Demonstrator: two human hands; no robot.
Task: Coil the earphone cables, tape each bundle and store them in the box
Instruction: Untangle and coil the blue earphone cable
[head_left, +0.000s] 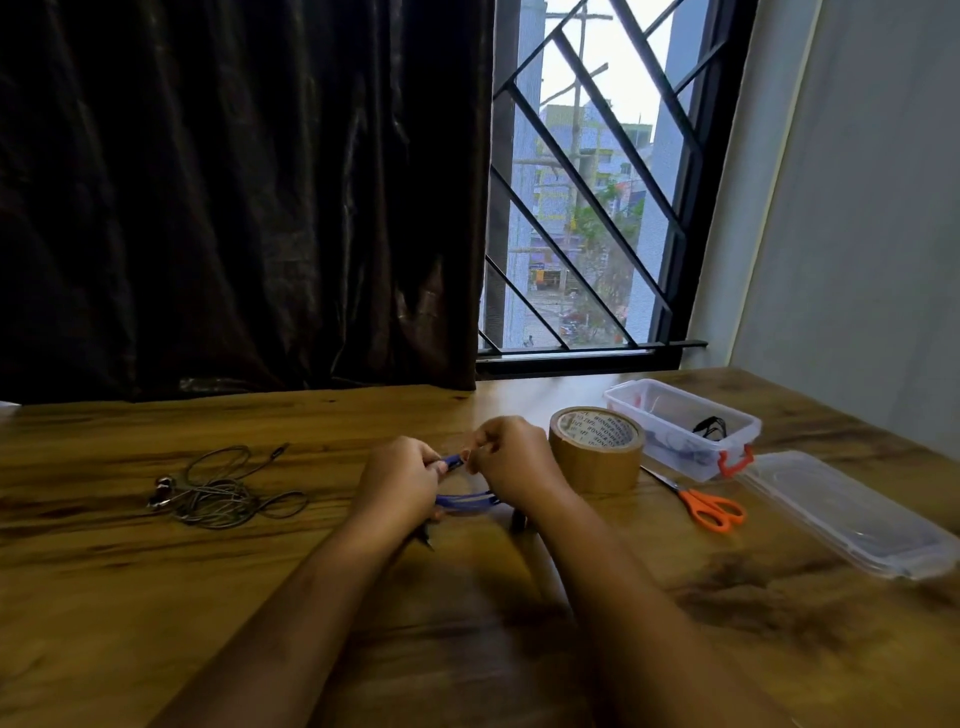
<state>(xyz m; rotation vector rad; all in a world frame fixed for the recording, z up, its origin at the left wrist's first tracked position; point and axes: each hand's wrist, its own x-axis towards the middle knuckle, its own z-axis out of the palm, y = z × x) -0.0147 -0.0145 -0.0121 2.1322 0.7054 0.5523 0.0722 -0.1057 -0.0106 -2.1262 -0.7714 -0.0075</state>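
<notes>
Nearest the camera, both hands were closed on the blue earphone cable (463, 501). The left hand (402, 478) curled round its looped part, and the right hand (511, 457) pinched the upper end just beside the left thumb. Whether a strip of tape sat in that pinch could not be told. The bundle was held just above the table (467, 649), with dark ends hanging under the hands. The loops looked loose, so the likeliest slip was that they would spring open if either grip eased before tape went round them. A dangling end could also snag or get taped in crooked. Tearing tape needs a free hand, and letting go to reach for it would probably cost the coil its shape. On the wooden table, the grey earphone cable (228, 488) lay uncoiled well to the left, tangled enough to knot if pulled carelessly. To the right stood the brown tape roll (597, 449), near the right hand. Orange-handled scissors (711, 506) lay beyond it, then the clear lid (841, 512). The open clear box (680, 426) sat further back with a dark cable already inside. Behind the table hung a dark curtain (234, 182). Beside it a barred window (597, 182) showed daylight and buildings, and a pale wall (857, 208) closed the right side.
</notes>
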